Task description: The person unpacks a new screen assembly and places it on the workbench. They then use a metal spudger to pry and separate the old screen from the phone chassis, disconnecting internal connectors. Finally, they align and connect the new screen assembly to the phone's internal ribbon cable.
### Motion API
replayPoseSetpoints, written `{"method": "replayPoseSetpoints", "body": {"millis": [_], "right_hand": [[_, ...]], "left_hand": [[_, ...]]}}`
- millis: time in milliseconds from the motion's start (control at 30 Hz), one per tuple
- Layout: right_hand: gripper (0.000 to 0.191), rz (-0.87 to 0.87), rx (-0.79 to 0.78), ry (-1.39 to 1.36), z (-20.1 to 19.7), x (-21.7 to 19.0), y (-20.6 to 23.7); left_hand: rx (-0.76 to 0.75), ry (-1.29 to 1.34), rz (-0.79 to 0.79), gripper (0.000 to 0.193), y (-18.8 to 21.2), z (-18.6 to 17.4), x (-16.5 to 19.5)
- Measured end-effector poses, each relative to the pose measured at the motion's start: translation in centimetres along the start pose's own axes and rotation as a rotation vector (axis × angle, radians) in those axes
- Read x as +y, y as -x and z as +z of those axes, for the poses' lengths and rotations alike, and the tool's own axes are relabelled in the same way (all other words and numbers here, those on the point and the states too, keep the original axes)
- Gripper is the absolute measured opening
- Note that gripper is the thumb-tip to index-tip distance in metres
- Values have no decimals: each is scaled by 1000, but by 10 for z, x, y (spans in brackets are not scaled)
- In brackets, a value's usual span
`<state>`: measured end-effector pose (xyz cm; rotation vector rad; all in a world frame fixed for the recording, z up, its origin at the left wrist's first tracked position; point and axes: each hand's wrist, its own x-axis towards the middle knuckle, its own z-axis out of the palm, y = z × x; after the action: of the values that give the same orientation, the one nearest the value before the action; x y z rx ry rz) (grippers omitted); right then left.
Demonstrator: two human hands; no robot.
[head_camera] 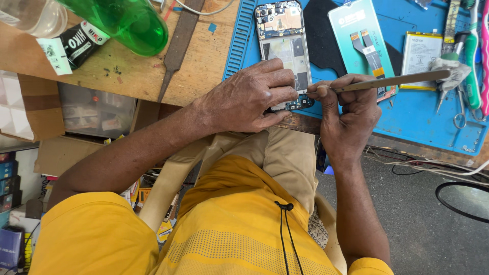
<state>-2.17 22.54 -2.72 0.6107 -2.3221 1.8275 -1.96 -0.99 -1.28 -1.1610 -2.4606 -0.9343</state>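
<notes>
While the person sits close against the near edge of the worktop (pixel 204 61), both hands work on an opened phone (pixel 282 38) lying on a blue mat (pixel 407 112) near that edge. The left hand (pixel 247 97) rests flat over the lower half of the phone, fingers (pixel 277 84) held together and pressed down on its bare insides, the thumb curled below at the worktop's edge. The right hand (pixel 349 109) sits just beside it, its fingers closed around a long flat metal tool (pixel 392 80); the tool's tip meets the phone's lower right side, right at the left fingertips, and its handle runs out to the right across the mat.

Beyond the hands, farther back on the mat, lies a teal phone panel (pixel 356 30) with a ribbon cable (pixel 372 53) on it, and next to that a white battery (pixel 420 53). Tweezers and small scissors (pixel 458 109) lie at the mat's right edge. On the bare wood to the left of the mat lies a long dark file (pixel 178 46), and toward the far left corner a green bottle (pixel 132 20) lies on its side beside a small black tube (pixel 79 40).
</notes>
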Motion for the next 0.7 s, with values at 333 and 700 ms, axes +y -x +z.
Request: {"method": "replayPoseSetpoints", "body": {"millis": [333,700], "right_hand": [[19,-69,-11,98,1,-5,2],[19,-65,15,37,0,-1,6]], "left_hand": [[-13,1,-4,34,0,-1,0],[4,-21,-3,35,0,2,0]]}}
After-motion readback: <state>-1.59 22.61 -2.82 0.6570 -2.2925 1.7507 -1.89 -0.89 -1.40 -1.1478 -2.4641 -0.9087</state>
